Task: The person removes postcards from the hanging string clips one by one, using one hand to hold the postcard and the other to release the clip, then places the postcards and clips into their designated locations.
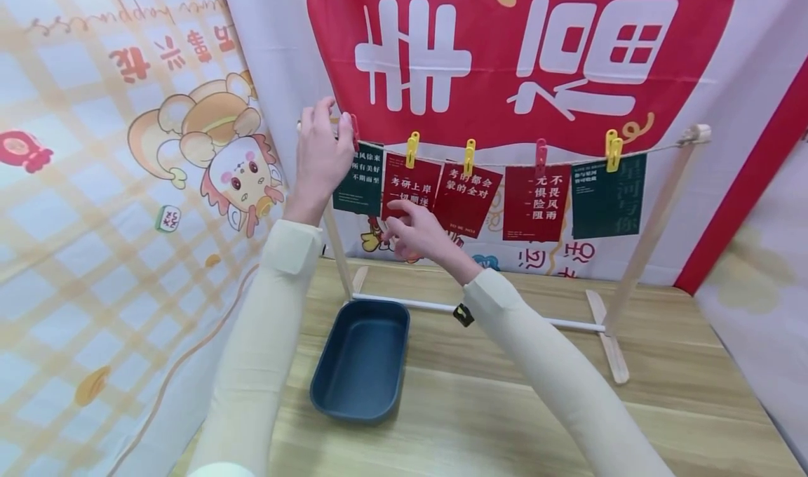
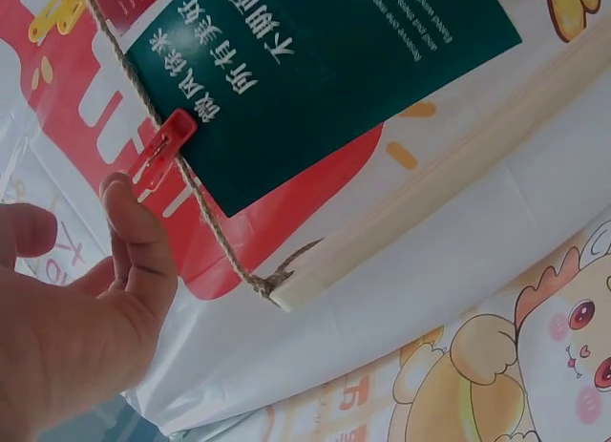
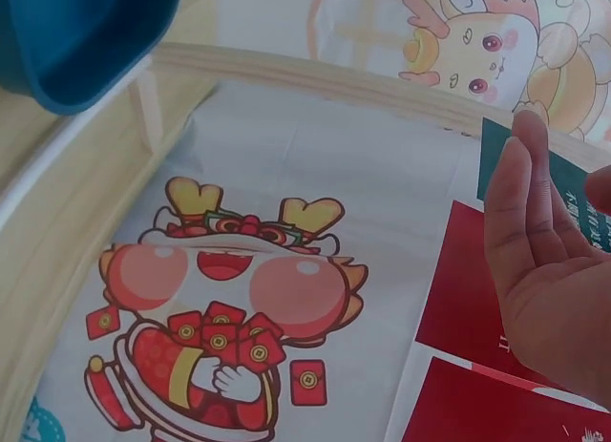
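Note:
In the head view my left hand (image 1: 320,160) is raised at the left end of a twine line. The left wrist view shows its fingers (image 2: 138,227) loosely bent just beside a red clothespin (image 2: 172,141), holding nothing. That clothespin sits on the twine (image 2: 212,218) at the top edge of a dark green card (image 2: 315,89). My right hand (image 1: 421,231) hovers before the hanging cards, its fingers relaxed and holding nothing. Behind it hangs a red card (image 1: 407,172) under a yellow clothespin (image 1: 412,149). Another red card (image 1: 467,200) hangs to its right.
Farther right hang a red card (image 1: 530,214) under a pink-red clothespin (image 1: 541,156) and a green card (image 1: 606,203) under yellow clothespins (image 1: 612,151). A wooden post (image 1: 653,217) carries the line's right end. On the table stands a dark blue bin (image 1: 360,365).

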`<move>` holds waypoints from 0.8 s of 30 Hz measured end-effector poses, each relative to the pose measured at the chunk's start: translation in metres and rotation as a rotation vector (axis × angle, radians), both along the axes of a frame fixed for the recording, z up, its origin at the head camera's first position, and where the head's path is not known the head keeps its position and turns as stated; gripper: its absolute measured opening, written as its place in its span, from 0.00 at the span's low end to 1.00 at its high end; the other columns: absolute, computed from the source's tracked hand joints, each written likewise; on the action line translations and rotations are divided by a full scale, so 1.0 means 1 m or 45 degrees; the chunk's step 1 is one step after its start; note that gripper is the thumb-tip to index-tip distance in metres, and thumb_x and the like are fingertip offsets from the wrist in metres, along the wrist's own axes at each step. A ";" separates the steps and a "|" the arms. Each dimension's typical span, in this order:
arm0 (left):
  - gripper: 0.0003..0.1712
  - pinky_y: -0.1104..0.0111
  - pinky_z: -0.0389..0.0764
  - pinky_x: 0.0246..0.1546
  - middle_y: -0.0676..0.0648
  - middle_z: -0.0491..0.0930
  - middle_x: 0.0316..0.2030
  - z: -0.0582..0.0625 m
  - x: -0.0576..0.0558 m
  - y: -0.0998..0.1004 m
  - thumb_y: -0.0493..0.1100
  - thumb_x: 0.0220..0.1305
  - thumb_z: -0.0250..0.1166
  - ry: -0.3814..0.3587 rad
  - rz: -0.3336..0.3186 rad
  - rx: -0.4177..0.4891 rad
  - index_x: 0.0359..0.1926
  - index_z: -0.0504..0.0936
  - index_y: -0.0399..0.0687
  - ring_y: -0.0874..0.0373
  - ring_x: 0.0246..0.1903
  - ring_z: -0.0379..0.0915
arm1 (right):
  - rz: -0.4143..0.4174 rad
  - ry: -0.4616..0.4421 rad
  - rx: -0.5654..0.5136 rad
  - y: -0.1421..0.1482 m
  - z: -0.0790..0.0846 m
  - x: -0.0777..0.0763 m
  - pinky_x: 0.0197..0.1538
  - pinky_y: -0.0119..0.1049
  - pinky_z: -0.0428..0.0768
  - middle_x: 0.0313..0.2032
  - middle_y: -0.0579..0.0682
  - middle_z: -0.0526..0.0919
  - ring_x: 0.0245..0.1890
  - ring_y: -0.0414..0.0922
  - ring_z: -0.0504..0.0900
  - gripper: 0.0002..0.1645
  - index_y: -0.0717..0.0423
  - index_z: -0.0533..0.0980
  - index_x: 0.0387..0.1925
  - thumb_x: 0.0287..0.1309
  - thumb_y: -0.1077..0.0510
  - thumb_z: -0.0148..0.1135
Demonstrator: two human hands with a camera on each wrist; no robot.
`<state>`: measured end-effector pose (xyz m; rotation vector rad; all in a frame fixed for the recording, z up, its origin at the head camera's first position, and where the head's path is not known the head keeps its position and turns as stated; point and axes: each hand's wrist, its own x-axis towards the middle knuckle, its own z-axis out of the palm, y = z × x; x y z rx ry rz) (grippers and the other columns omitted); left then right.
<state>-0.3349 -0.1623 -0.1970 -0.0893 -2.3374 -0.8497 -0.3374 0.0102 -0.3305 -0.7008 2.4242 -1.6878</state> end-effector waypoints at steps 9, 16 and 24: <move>0.35 0.58 0.71 0.65 0.50 0.59 0.72 0.009 -0.005 -0.008 0.60 0.73 0.45 -0.249 -0.090 -0.081 0.76 0.53 0.59 0.54 0.66 0.63 | -0.025 -0.021 -0.019 -0.006 0.003 -0.012 0.32 0.37 0.85 0.43 0.52 0.86 0.28 0.50 0.87 0.33 0.46 0.60 0.71 0.68 0.50 0.55; 0.34 0.68 0.82 0.46 0.52 0.63 0.70 0.010 -0.009 -0.012 0.60 0.73 0.46 -0.424 -0.243 0.000 0.76 0.53 0.61 0.53 0.48 0.76 | 0.014 -0.109 -0.045 -0.015 0.007 -0.023 0.34 0.38 0.86 0.43 0.51 0.86 0.32 0.55 0.87 0.32 0.47 0.60 0.70 0.69 0.50 0.54; 0.34 0.72 0.82 0.39 0.47 0.75 0.57 0.012 -0.019 -0.017 0.61 0.72 0.49 -0.442 -0.324 0.152 0.74 0.58 0.58 0.54 0.43 0.82 | 0.009 -0.164 -0.063 -0.030 0.012 -0.029 0.39 0.41 0.86 0.46 0.51 0.85 0.34 0.54 0.87 0.28 0.52 0.62 0.68 0.70 0.52 0.53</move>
